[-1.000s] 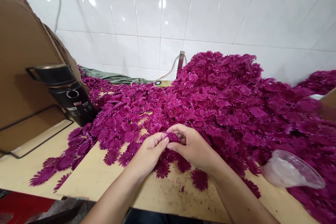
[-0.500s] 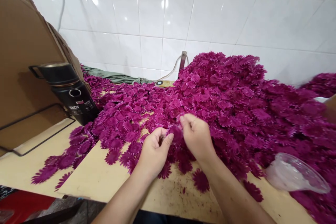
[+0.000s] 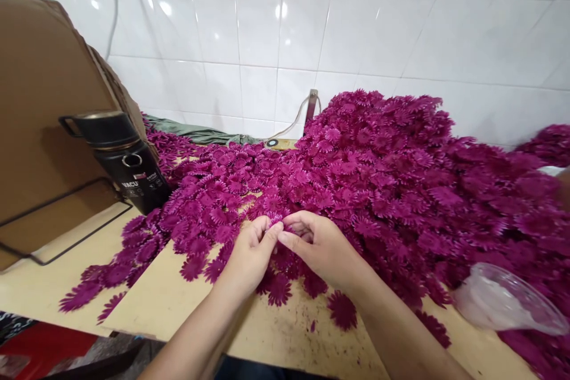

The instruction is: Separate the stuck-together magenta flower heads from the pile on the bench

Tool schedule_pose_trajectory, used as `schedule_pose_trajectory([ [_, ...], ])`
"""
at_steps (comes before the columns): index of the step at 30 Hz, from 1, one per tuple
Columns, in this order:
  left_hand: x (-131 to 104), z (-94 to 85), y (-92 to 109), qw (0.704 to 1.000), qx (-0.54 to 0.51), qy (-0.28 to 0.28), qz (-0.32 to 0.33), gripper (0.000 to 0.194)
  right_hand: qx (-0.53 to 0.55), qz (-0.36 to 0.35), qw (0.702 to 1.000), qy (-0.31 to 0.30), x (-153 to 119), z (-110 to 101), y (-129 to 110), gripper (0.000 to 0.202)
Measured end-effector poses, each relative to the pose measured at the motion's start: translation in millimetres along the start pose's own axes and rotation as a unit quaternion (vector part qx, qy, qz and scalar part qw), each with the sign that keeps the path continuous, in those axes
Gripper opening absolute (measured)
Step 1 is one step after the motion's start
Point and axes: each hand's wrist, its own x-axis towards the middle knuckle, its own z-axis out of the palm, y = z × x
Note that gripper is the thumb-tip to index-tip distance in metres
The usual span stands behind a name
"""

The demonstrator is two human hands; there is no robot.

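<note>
Just in front of the big pile of purple-pink artificial flower layers, my two hands meet at the fingertips. My left hand pinches a flower layer between thumb and fingers; only a bit of its toothed petals shows above the thumb. On the other side, my right hand is closed with thumb and fingertips at the same flower, against the left fingertips. The fingers cover most of the piece. Below the wrists, a single loose flower layer lies flat on the tabletop.
A black vacuum bottle leans at the left beside a large cardboard sheet and a black wire frame. At the right, a clear plastic tub with whitish contents sits tilted among flowers. White wall tiles rise behind.
My right hand has come left and down from just above the flower and now meets my left fingertips. The flower layer is more hidden. The view has shifted slightly.
</note>
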Motion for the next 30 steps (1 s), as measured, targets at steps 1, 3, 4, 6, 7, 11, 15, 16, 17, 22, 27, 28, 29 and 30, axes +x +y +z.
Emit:
schedule_pose_trajectory([
  [1,0.3,-0.3,-0.2,1.0,0.003,-0.001,0.001,0.033,0.042,0.021,0.999,-0.02,1.8,1.0,0.3,0.016],
  [3,0.1,-0.6,-0.6,1.0,0.009,-0.006,0.0,0.033,0.09,0.036,0.995,-0.032,5.6,-0.1,3.2,0.018],
  [4,-0.3,-0.6,-0.5,1.0,0.013,-0.012,-0.002,0.033,0.104,0.037,0.993,-0.036,7.1,-1.3,4.9,0.018],
  [6,-1.4,-0.2,1.3,0.999,0.02,-0.025,-0.002,0.032,0.132,0.04,0.989,-0.052,8.6,-3.5,7.9,0.017],
  [7,-2.1,0.0,2.6,0.999,0.024,-0.031,-0.001,0.032,0.146,0.044,0.987,-0.055,8.7,-4.1,8.9,0.015],
  [11,-5.5,-0.1,5.9,0.997,0.066,-0.031,0.022,0.029,0.137,0.038,0.99,-0.023,7.3,-2.6,11.4,0.006],
  [15,-9.9,2.0,0.3,0.99,0.13,-0.004,0.051,0.027,0.031,0.001,0.998,0.048,7.8,1.9,12.6,0.013],
  [16,-11.0,3.1,-1.4,0.988,0.146,0.003,0.057,0.027,0.014,-0.006,0.998,0.068,8.8,2.5,12.9,0.016],
  [17,-12.0,4.2,-2.7,0.985,0.161,0.009,0.065,0.026,0.003,-0.012,0.996,0.085,10.1,2.4,13.1,0.017],
  [22,-18.4,3.5,-2.1,0.977,0.181,0.04,0.109,0.017,-0.028,-0.022,0.97,0.239,23.5,-20.1,22.3,0.018],
  [27,-18.0,-1.1,-0.6,0.992,0.113,0.025,0.043,0.017,-0.076,-0.028,0.943,0.323,27.3,-48.9,36.4,0.026],
  [28,-16.2,-0.9,-0.6,0.995,0.095,0.023,0.029,0.016,-0.102,-0.045,0.945,0.308,23.9,-48.0,35.2,0.03],
  [29,-14.1,-0.5,-0.4,0.996,0.078,0.022,0.02,0.014,-0.128,-0.063,0.946,0.29,19.4,-44.5,32.4,0.031],
  [30,-12.1,0.1,0.1,0.998,0.063,0.021,0.014,0.012,-0.144,-0.075,0.95,0.266,14.0,-39.0,28.2,0.031],
])
